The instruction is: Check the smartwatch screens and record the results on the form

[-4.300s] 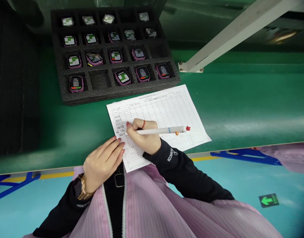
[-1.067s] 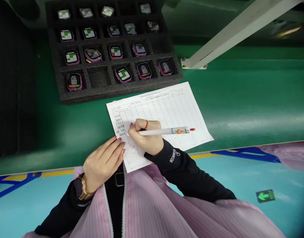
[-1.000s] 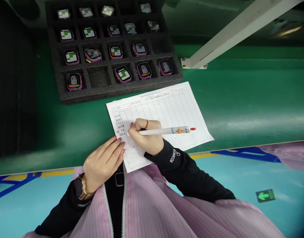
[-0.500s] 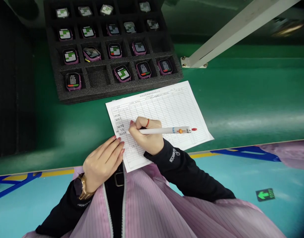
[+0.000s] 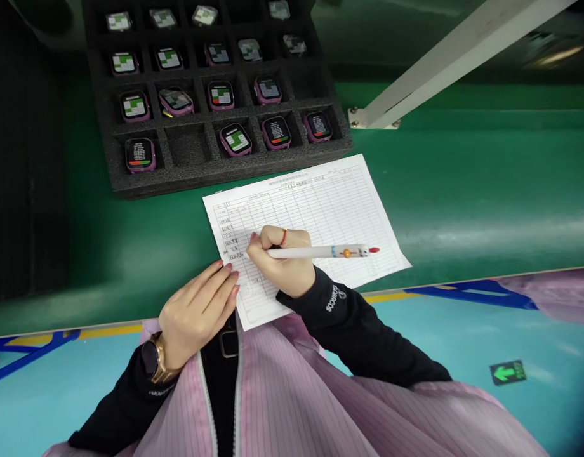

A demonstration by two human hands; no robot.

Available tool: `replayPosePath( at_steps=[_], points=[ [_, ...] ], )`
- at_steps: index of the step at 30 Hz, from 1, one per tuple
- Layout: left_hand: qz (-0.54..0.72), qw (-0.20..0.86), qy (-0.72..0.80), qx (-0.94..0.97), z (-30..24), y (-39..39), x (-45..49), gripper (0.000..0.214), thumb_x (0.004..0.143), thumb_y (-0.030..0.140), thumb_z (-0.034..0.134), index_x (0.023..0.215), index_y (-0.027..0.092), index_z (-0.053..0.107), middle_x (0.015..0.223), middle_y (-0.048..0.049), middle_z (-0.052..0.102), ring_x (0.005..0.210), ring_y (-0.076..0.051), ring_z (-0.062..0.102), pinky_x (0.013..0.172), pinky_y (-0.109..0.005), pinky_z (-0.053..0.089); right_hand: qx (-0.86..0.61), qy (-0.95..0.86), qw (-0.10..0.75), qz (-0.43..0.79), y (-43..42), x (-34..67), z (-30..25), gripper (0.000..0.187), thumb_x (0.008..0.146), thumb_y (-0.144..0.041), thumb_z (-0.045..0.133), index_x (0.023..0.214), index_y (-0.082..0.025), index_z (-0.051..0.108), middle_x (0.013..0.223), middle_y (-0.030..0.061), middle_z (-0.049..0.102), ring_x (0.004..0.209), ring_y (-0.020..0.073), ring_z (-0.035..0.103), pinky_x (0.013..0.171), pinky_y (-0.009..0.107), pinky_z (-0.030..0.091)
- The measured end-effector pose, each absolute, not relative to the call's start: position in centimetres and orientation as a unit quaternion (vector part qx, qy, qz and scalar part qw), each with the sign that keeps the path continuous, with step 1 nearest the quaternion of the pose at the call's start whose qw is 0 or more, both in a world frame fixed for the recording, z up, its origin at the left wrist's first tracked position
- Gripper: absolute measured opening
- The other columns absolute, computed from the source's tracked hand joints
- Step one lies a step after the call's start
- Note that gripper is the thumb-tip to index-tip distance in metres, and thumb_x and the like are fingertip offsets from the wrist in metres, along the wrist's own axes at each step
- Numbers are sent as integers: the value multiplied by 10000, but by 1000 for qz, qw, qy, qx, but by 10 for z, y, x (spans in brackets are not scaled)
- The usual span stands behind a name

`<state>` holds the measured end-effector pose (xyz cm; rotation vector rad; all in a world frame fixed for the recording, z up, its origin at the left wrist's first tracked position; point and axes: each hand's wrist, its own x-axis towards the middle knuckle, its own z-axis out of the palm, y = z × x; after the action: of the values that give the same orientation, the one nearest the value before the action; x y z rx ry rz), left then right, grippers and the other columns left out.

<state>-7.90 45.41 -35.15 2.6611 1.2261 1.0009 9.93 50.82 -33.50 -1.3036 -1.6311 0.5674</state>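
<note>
A white ruled form sheet (image 5: 330, 216) lies on the green bench surface (image 5: 463, 190), with handwriting down its left column. My right hand (image 5: 280, 263) is closed round a white pen (image 5: 320, 252) with a red tip ornament, its point on the left part of the sheet. My left hand (image 5: 197, 314) lies flat, fingers stretched out, its fingertips touching the sheet's lower left edge. It wears a gold watch at the wrist.
A black foam tray (image 5: 204, 174) with several pink-cased smartwatches (image 5: 235, 139) in its cells sits just beyond the sheet; some cells hold none. A pale metal bar (image 5: 444, 60) slants down to a foot at right. Below the bench edge is blue floor.
My right hand and the pen's rear end have shifted slightly as the pen marks the left column. The left hand stays put. The view has tilted a little.
</note>
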Motion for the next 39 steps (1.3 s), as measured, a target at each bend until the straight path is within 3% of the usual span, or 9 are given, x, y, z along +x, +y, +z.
replayPosePath(
  at_steps=[18,22,30,35,39],
  points=[
    [321,23,396,860,-353,453,-81,308,864,118,754,1166,97,703,1158,-68,768,1127,-217,715,933,-301,600,-517,-653,487,264,509,100,-334,395,800,-75,527,584,-215,227,497,-85,240,436,61,220,408,202,221],
    [322,25,398,859,-353,453,-80,303,865,112,749,1165,105,705,1152,-62,770,1117,-214,720,921,-299,603,-540,-608,490,314,508,103,-334,407,871,-179,568,569,-214,297,482,-79,285,425,65,270,408,206,241],
    [323,19,398,859,-351,453,-79,280,869,102,737,1147,100,708,1142,-68,772,1106,-218,724,912,-301,599,-539,-556,448,447,507,109,-329,375,960,-463,637,708,-192,577,538,-16,570,457,108,484,452,238,384],
    [323,16,402,857,-351,452,-79,267,866,106,739,1131,103,712,1128,-61,776,1092,-215,728,892,-300,598,-546,-522,431,493,507,115,-333,423,833,-523,800,688,-198,571,539,-7,616,426,115,504,429,244,390],
    [323,11,402,856,-351,453,-77,252,870,105,731,1122,106,713,1126,-64,776,1082,-221,732,871,-303,603,-563,-542,428,454,507,117,-335,471,861,-546,747,628,-210,512,513,-11,571,432,110,473,437,248,367]
  ],
)
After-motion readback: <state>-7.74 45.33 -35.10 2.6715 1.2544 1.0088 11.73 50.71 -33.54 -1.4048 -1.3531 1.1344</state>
